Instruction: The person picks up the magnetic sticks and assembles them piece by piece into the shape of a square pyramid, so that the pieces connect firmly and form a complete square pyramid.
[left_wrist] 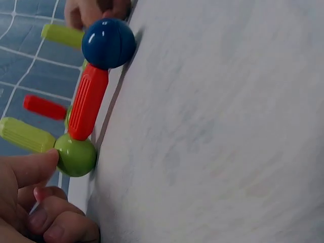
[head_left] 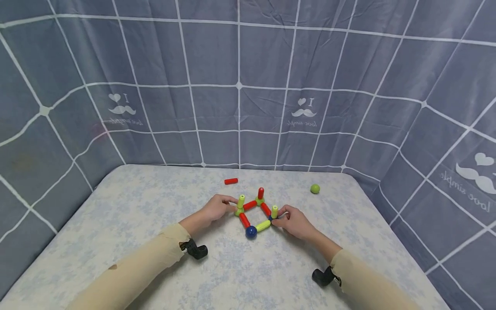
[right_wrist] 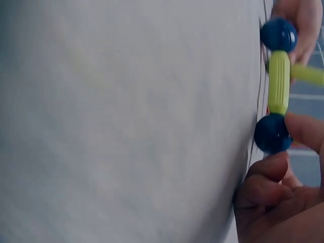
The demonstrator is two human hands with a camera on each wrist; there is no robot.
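Observation:
A square of magnetic rods and balls (head_left: 255,214) lies on the table (head_left: 155,224). My left hand (head_left: 231,205) pinches its left corner, a green ball (left_wrist: 76,155) that bears an upright yellow-green rod (head_left: 241,200); my thumb (left_wrist: 30,167) presses the ball. My right hand (head_left: 280,215) pinches the right corner, a blue ball (right_wrist: 272,132), under another upright yellow-green rod (head_left: 274,211). A red rod (left_wrist: 88,101) runs from the green ball to the front blue ball (head_left: 251,232). A yellow-green rod (right_wrist: 278,81) joins the two blue balls. The back green ball (head_left: 259,200) carries an upright red rod (head_left: 261,192).
A loose red rod (head_left: 230,181) lies behind the square and a loose green ball (head_left: 315,188) sits at the back right. Grey checked cloth (head_left: 240,86) walls the table on three sides. A black strap mount shows on each wrist.

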